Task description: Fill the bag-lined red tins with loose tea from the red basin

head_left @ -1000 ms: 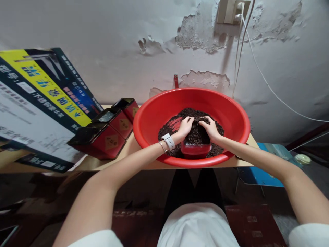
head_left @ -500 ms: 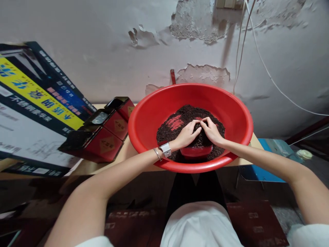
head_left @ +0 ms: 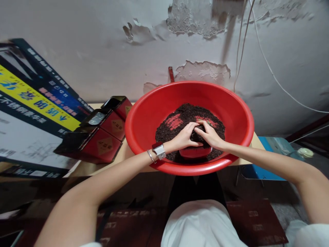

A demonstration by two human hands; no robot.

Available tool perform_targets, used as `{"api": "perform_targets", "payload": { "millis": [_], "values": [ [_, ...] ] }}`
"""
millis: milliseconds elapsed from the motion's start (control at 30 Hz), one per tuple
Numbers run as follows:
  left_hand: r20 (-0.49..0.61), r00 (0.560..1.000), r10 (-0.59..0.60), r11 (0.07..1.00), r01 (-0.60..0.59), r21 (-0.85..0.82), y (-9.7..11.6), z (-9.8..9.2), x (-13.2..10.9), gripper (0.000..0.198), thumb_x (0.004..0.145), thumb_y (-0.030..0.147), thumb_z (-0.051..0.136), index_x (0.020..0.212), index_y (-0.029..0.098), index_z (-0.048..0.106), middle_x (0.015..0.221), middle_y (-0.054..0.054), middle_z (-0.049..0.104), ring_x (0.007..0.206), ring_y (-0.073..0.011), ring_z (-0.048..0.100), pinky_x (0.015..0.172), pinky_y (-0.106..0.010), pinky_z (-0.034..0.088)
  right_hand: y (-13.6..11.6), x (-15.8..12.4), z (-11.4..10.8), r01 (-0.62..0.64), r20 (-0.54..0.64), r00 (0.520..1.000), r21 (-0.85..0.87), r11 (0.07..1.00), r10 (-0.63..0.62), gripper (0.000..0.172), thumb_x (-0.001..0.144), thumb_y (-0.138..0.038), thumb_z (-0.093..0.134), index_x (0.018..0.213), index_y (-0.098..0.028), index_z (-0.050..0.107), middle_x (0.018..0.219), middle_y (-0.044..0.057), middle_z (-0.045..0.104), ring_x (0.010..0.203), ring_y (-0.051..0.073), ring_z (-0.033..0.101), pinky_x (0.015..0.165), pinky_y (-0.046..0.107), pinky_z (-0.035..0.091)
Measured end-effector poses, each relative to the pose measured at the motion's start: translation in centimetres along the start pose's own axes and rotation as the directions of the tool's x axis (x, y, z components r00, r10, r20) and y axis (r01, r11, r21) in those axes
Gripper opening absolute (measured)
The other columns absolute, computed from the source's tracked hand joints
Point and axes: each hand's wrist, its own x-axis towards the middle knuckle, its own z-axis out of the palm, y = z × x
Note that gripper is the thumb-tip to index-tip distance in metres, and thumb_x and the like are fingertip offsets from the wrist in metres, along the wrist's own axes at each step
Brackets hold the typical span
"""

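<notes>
A large red plastic basin (head_left: 226, 99) holds a spread of dark, crumbly loose material (head_left: 189, 110) that looks like tea leaves or soil. Inside it, near the front, sits a small red container (head_left: 194, 153) heaped with the same stuff. My left hand (head_left: 185, 136), with a watch and a bracelet at the wrist, curves round the heap from the left, thumb stretched across its near side. From the right, my right hand (head_left: 210, 135) cups the heap, its fingers meeting those of the left at the top. The undersides of both hands are hidden.
Several red-and-black open boxes (head_left: 102, 143) stand left of the basin on a pale wooden table (head_left: 118, 158). Behind them leans a big printed carton (head_left: 31, 137). A blue folding chair or small table (head_left: 264, 171) is at right. White cables (head_left: 272, 73) hang along the peeling wall.
My hands have shifted slightly round the heap; the left thumb has come down to its near side and the right fingers overlap the left ones more. The view has moved a little.
</notes>
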Motion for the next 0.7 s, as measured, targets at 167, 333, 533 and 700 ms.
{"api": "perform_targets", "payload": {
  "millis": [167, 333, 533, 700],
  "values": [
    [-0.068, 0.996, -0.051, 0.996, 0.056, 0.074, -0.2, 1.1, 0.6, 0.057, 0.073, 0.034, 0.071, 0.12, 0.013, 0.045, 0.121, -0.015, 0.052, 0.116, -0.0273, 0.049, 0.101, -0.043, 0.04, 0.4, 0.3, 1.0, -0.031, -0.05, 0.998, -0.066, 0.997, 0.027, 0.03, 0.087, -0.04, 0.048, 0.107, -0.018, 0.05, 0.115, 0.009, 0.058, 0.11, 0.02, 0.053, 0.1, 0.037, 0.037],
    [0.099, 0.993, -0.071, 0.997, 0.067, 0.045, 0.2, -0.8, 0.8, 0.062, 0.076, 0.042, 0.066, 0.127, 0.014, 0.044, 0.131, -0.014, 0.05, 0.122, -0.0263, 0.047, 0.105, -0.04, 0.037, 0.0, 1.1, -0.5, 0.002, 0.041, 0.999, -0.179, 0.984, 0.005, 0.032, 0.094, -0.036, 0.035, 0.11, -0.016, 0.054, 0.112, 0.011, 0.061, 0.108, 0.02, 0.055, 0.099, 0.039, 0.04],
    [0.293, 0.934, -0.204, 0.979, 0.184, 0.092, 0.4, -3.8, -0.5, 0.07, 0.091, 0.048, 0.038, 0.146, 0.01, 0.022, 0.156, -0.014, 0.019, 0.143, -0.021, 0.019, 0.117, -0.034, 0.015, 0.0, 0.8, -3.5, 0.26, 0.316, 0.935, -0.307, 0.916, -0.16, 0.051, 0.096, -0.043, 0.028, 0.138, -0.017, 0.042, 0.144, 0.012, 0.042, 0.135, 0.021, 0.038, 0.114, 0.043, 0.028],
    [0.346, 0.917, -0.196, 0.976, 0.148, 0.161, 0.8, -2.3, -1.4, 0.077, 0.091, 0.051, 0.034, 0.148, 0.004, 0.011, 0.157, -0.015, 0.001, 0.145, -0.0216, 0.004, 0.118, -0.036, 0.007, 1.6, -0.6, -3.1, 0.362, 0.473, 0.863, -0.334, 0.87, -0.177, 0.066, 0.095, -0.049, 0.027, 0.148, -0.01, 0.024, 0.153, 0.014, 0.024, 0.142, 0.022, 0.022, 0.118, 0.044, 0.021]
  ]
}}
